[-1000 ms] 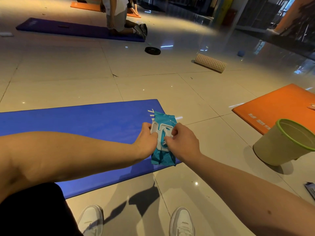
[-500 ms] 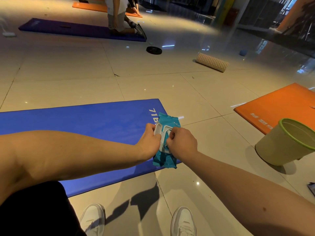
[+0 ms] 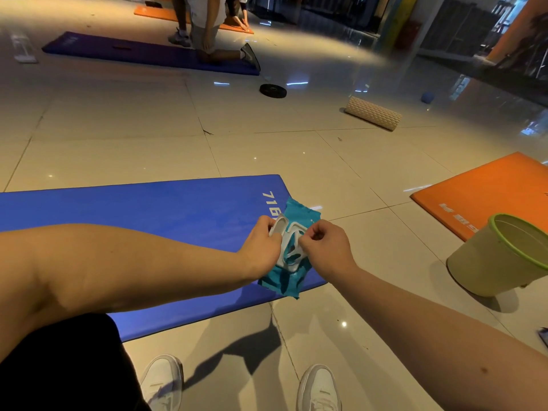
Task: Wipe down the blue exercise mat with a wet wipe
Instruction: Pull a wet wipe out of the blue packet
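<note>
The blue exercise mat (image 3: 154, 215) lies flat on the tiled floor, running from the left edge to just past centre. Over its right end I hold a teal wet wipe pack (image 3: 289, 277) with a white plastic lid. My left hand (image 3: 259, 247) grips the pack's left side and holds the lid flap open. My right hand (image 3: 324, 246) pinches at the white opening frame with thumb and fingers. No wipe is visibly out of the pack.
A beige bin with a green rim (image 3: 501, 256) stands at the right. An orange mat (image 3: 489, 191) lies beyond it. Further off are a foam roller (image 3: 373, 113), a black weight plate (image 3: 272, 90) and a person kneeling on a dark blue mat (image 3: 142, 53). My white shoes (image 3: 318, 387) are below.
The lid flap of the pack has swung open to the left under my left hand. My right hand's fingers have shifted onto the opening. The pack stays over the mat's right end.
</note>
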The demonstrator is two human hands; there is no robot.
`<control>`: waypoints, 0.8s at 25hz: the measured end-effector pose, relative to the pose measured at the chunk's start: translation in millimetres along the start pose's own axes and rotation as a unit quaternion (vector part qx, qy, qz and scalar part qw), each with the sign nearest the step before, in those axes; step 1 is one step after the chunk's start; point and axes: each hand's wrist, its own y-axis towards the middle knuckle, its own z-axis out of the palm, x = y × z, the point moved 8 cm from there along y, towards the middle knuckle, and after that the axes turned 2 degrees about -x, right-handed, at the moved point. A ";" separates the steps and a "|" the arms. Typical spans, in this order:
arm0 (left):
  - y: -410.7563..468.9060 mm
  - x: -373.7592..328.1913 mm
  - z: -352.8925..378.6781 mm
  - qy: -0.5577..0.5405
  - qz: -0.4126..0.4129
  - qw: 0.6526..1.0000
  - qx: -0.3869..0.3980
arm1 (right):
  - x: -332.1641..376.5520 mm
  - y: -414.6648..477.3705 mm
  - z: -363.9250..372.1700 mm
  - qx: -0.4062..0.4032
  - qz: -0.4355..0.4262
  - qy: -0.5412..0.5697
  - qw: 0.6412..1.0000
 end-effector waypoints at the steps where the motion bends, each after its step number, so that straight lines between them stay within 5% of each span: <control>1: -0.8 -0.7 1.3 0.000 0.002 1.000 0.005 | 1.7 -1.6 3.2 0.013 -0.005 -0.028 1.000; 6: -2.3 -5.2 6.1 -0.008 0.004 1.000 0.021 | 0.7 -1.1 10.3 -0.005 -0.002 -0.123 0.992; 14: 2.7 -3.0 -2.4 -0.027 -0.004 1.000 -0.001 | -19.6 -3.6 -0.8 -0.075 0.116 0.055 0.989; 20: 3.8 -0.1 -5.7 -0.034 -0.020 0.999 -0.014 | -0.4 -8.4 12.9 -0.007 0.041 0.049 0.998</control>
